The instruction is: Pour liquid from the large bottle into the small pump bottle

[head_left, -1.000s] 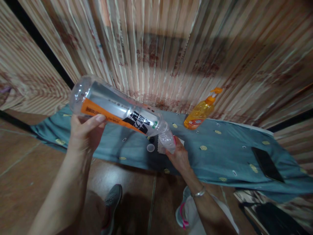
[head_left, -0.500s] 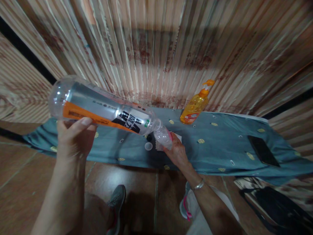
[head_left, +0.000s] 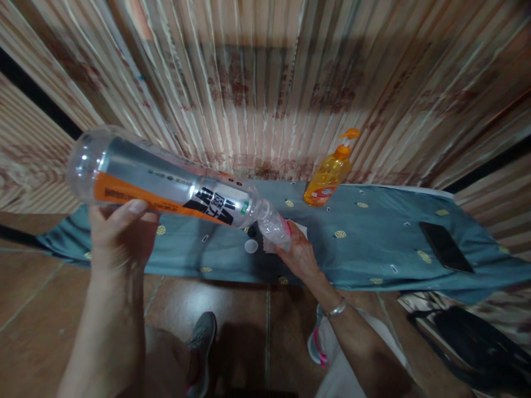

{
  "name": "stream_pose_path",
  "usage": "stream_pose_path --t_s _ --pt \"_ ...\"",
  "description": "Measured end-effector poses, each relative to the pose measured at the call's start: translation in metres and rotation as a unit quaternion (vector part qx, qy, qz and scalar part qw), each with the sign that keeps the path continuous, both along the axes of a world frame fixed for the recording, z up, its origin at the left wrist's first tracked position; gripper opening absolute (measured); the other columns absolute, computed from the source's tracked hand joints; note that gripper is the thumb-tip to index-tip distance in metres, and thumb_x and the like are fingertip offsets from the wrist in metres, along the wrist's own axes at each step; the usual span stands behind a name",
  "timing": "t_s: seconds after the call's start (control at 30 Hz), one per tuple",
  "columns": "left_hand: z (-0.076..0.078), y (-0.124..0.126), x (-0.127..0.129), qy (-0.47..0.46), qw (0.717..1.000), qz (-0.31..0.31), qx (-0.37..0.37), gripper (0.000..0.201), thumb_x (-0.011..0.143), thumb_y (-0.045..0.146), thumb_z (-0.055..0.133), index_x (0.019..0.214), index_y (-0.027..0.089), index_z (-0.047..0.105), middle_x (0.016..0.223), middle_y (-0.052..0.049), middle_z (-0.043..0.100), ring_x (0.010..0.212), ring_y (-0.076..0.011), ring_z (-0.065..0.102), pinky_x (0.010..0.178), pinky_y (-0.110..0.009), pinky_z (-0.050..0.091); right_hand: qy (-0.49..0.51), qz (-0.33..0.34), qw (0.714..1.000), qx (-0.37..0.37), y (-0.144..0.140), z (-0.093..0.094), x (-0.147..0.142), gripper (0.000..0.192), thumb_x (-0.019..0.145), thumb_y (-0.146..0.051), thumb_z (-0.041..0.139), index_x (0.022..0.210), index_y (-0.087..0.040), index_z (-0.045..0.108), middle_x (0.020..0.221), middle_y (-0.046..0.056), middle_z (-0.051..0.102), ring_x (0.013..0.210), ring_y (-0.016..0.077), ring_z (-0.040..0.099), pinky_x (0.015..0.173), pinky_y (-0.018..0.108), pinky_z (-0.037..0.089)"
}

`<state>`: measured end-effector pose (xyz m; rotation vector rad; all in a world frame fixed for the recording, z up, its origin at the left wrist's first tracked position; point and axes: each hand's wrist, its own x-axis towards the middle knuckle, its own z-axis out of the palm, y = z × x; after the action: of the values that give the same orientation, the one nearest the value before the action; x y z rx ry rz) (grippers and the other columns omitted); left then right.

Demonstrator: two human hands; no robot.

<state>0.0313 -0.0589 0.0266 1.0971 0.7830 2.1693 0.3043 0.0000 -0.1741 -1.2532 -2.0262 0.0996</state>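
Note:
My left hand (head_left: 122, 232) is wrapped round the base end of a large clear plastic bottle (head_left: 166, 177) with a silver and orange label. The bottle lies tilted, its neck lower and to the right. Its mouth meets the mouth of a smaller clear bottle (head_left: 272, 228) with a bit of pink on it, and my right hand (head_left: 301, 251) is closed round that one. Whether liquid passes between them I cannot make out. Below the joined necks, a clear round cap (head_left: 251, 246) and a dark cap (head_left: 251, 230) rest on the cloth, beside a white paper tissue (head_left: 269, 246).
A teal cloth (head_left: 369, 249) covers the narrow bench. An orange pump bottle (head_left: 327, 177) stands at its back edge, and a black phone (head_left: 446, 247) lies at the right. A pleated curtain (head_left: 257, 99) hangs behind. On the tiled floor at right sits a dark bag (head_left: 481, 342).
Both bottles and my left hand have shifted slightly left in view, as has much of the scene. The two mouths stay together, and both grips are the same.

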Motion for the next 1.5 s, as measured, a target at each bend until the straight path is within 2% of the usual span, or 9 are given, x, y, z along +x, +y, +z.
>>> stream_pose_path --t_s 0.3,0.57,0.77,0.93,1.13,1.5 --pt "0.0 0.004 0.003 0.016 1.0 0.011 0.003 0.082 0.056 0.008 0.076 0.127 0.044 0.058 0.064 0.007 0.067 0.089 -0.0202 0.072 0.103 -0.046 0.061 -0.004 -0.004 1.0 -0.008 0.0 0.0 0.0 0.07 0.08 -0.026 0.062 0.144 -0.01 0.038 0.136 0.022 0.062 0.125 0.032 0.062 0.103 0.048 0.055" --pt "0.003 0.002 0.005 0.006 1.0 0.007 0.0 0.088 0.055 0.007 0.08 0.13 0.045 0.056 0.065 0.008 0.068 0.086 -0.018 0.072 0.108 -0.039 0.057 0.002 -0.006 1.0 -0.017 0.001 0.0 0.001 0.07 0.081 -0.028 0.063 0.144 -0.01 0.039 0.137 0.022 0.061 0.125 0.0331 0.061 0.104 0.049 0.054" --pt "0.003 0.002 0.004 0.017 1.0 0.001 0.007 0.088 0.057 0.009 0.081 0.131 0.047 0.055 0.068 0.008 0.069 0.088 -0.0174 0.072 0.108 -0.038 0.057 0.007 -0.003 1.0 -0.016 0.001 0.0 0.001 0.071 0.078 -0.026 0.064 0.143 -0.01 0.04 0.137 0.022 0.062 0.125 0.0329 0.062 0.104 0.049 0.054" --pt "0.004 0.004 0.006 0.002 1.0 0.006 0.009 0.093 0.053 0.009 0.083 0.133 0.044 0.053 0.068 0.007 0.069 0.089 -0.0204 0.072 0.109 -0.045 0.057 0.006 -0.002 1.0 -0.029 0.001 0.001 0.001 0.071 0.079 -0.025 0.063 0.144 -0.011 0.039 0.138 0.022 0.06 0.127 0.0332 0.06 0.104 0.05 0.053" --pt "0.005 0.004 0.009 0.027 0.999 0.019 -0.005 0.083 0.054 0.012 0.079 0.127 0.044 0.058 0.071 0.005 0.069 0.099 -0.0232 0.071 0.111 -0.051 0.055 0.009 -0.003 0.999 -0.031 0.001 0.0 0.002 0.071 0.078 -0.025 0.063 0.143 -0.011 0.04 0.137 0.021 0.061 0.127 0.0327 0.061 0.104 0.049 0.053" --pt "0.009 0.003 0.017 0.012 1.0 0.003 0.006 0.084 0.052 0.008 0.083 0.125 0.043 0.059 0.066 0.008 0.068 0.087 -0.018 0.072 0.104 -0.038 0.06 0.006 -0.002 1.0 -0.015 0.002 -0.001 0.003 0.071 0.078 -0.025 0.064 0.143 -0.009 0.041 0.136 0.022 0.062 0.125 0.0322 0.062 0.104 0.049 0.054"
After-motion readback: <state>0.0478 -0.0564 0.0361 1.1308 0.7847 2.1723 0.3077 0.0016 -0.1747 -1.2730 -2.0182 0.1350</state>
